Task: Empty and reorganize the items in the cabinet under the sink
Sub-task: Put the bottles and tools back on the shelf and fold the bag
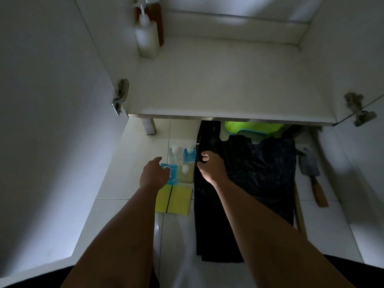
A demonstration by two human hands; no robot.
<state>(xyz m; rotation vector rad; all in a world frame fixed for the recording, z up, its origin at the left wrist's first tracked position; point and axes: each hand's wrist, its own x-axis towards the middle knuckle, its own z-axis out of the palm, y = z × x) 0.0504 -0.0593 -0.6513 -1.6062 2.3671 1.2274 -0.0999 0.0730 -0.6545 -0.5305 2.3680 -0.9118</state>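
Note:
The cabinet floor [218, 84] holds only a white pump bottle [146, 37] and a brown bottle [156, 19] at its back left. On the tiled floor in front lie several refill pouches: a blue one [172, 173], a yellowish one [185, 173], a clear one [174, 152] and another blue one [190, 153]. My left hand [153, 173] hovers over the near blue pouch with fingers apart, holding nothing I can see. My right hand [211, 168] is closed on the edge of a stack of black plastic bags [249, 183].
Two yellow sponges [174, 200] lie below the pouches. A green basin [253, 126] sits partly under the cabinet edge. A trowel with a wooden handle [313, 177] lies at right. Both cabinet doors [52, 121] stand open at the sides.

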